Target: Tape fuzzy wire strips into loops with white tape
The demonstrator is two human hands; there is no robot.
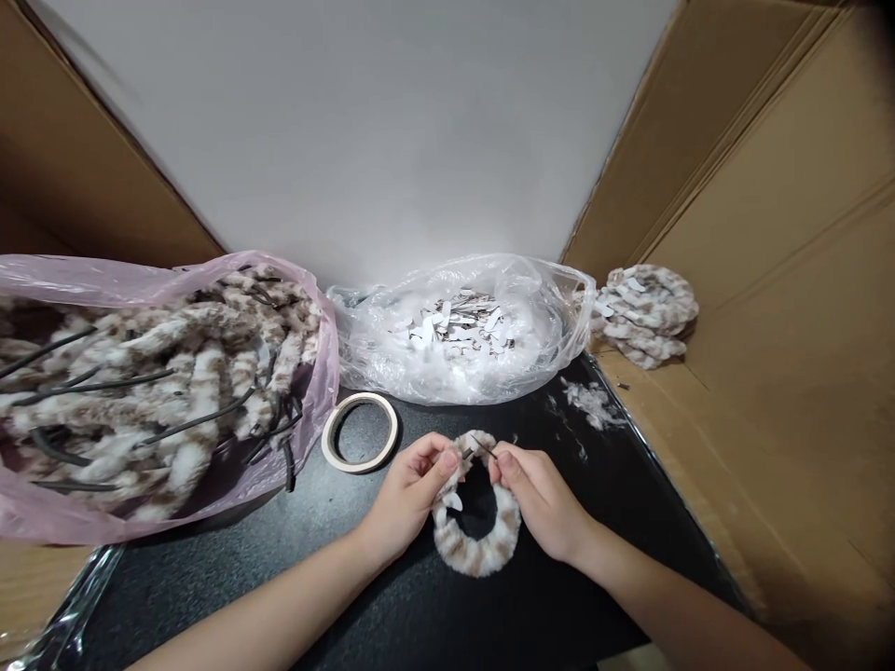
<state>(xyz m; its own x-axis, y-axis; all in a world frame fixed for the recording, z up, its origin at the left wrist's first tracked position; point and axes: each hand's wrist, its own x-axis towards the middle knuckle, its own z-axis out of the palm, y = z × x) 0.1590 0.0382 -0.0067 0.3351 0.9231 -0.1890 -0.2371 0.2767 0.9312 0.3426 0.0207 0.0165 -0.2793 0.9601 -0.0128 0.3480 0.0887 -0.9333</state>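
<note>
A fluffy white-and-brown scrunchie (477, 550) lies as a ring on the black tabletop between my hands. My left hand (412, 485) pinches its upper left part between thumb and fingers. A small white tag (453, 501) sticks out on the ring's left inner side. At the top of the ring, my right hand (538, 494) is closed with thumb and fingers on a thin black cord (484, 447). The cord's far end lies close to my left fingertips; whether it is joined there I cannot tell.
A pink plastic bag (325, 326) at left holds several fluffy tubes with black cords. Behind is a clear bag (559, 289) of white tags. A tape roll (328, 447), stacked scrunchies (647, 312) and loose fluff (593, 403) lie around. Cardboard walls (790, 252) flank the table.
</note>
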